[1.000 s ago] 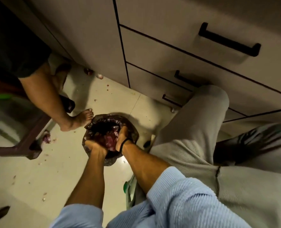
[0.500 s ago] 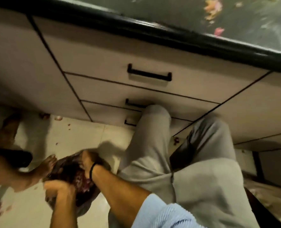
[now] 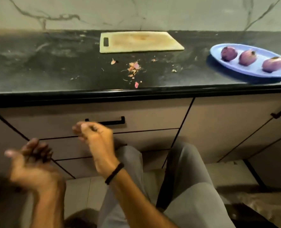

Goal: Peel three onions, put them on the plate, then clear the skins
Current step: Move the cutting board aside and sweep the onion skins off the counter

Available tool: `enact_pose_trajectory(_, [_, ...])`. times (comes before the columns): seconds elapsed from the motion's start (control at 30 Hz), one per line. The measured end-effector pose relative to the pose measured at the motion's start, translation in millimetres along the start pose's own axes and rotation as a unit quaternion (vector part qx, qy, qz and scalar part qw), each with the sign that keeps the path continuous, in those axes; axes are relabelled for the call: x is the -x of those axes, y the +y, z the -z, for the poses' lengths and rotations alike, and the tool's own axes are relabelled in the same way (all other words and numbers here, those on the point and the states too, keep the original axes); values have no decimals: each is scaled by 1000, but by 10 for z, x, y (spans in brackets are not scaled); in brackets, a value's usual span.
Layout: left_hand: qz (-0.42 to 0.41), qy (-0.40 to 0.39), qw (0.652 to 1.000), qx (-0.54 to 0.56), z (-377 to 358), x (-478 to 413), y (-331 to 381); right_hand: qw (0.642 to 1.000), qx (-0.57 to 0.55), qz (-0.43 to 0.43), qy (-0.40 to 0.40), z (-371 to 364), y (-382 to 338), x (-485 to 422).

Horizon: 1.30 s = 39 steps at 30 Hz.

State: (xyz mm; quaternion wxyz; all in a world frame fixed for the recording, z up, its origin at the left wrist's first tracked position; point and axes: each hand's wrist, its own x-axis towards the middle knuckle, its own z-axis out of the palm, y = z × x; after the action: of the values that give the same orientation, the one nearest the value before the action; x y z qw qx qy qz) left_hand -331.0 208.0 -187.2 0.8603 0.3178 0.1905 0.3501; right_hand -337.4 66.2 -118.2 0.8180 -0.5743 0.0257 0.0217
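Observation:
Three peeled purple onions (image 3: pixel 247 57) lie in a row on the blue plate (image 3: pixel 238 69) at the right end of the black counter. A small heap of onion skin scraps (image 3: pixel 134 67) and a few loose flakes lie on the counter near its front edge. My left hand (image 3: pixel 31 163) is raised in front of the drawers, palm up, fingers loosely curled, holding nothing. My right hand (image 3: pixel 95 139) is higher and further right, below the drawer handle, fingers loosely bent and bunched, with nothing visible in it. Both hands are blurred.
A pale cutting board (image 3: pixel 139 41) lies at the back of the counter (image 3: pixel 54 63). Below are beige drawers with a black handle (image 3: pixel 115 122). My grey-trousered knees (image 3: pixel 182 155) are close to the drawer fronts.
The view has swung up from the floor bin to the counter. Both hands have left the black bin bag and risen in front of the drawers, holding nothing.

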Motion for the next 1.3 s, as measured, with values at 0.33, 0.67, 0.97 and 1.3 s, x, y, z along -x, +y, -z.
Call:
enact_pose_trajectory(0.33, [-71, -305, 923, -225, -2529, 347, -67, 718, 655, 152, 179, 910, -1563, -857])
enact_pose_trajectory(0.67, [-76, -313, 795, -514, -3227, 135, -617, 743, 623, 91, 226, 1670, -1854, -1710])
enact_pose_trajectory(0.97, [30, -424, 786, -448, -3376, 124, -803, 843, 533, 64, 28, 1300, -1876, -1941])
enact_pose_trajectory(1.3, [41, -447, 799, -401, -3464, -102, -858, 787, 602, 59, -118, 1349, -2064, -1968])
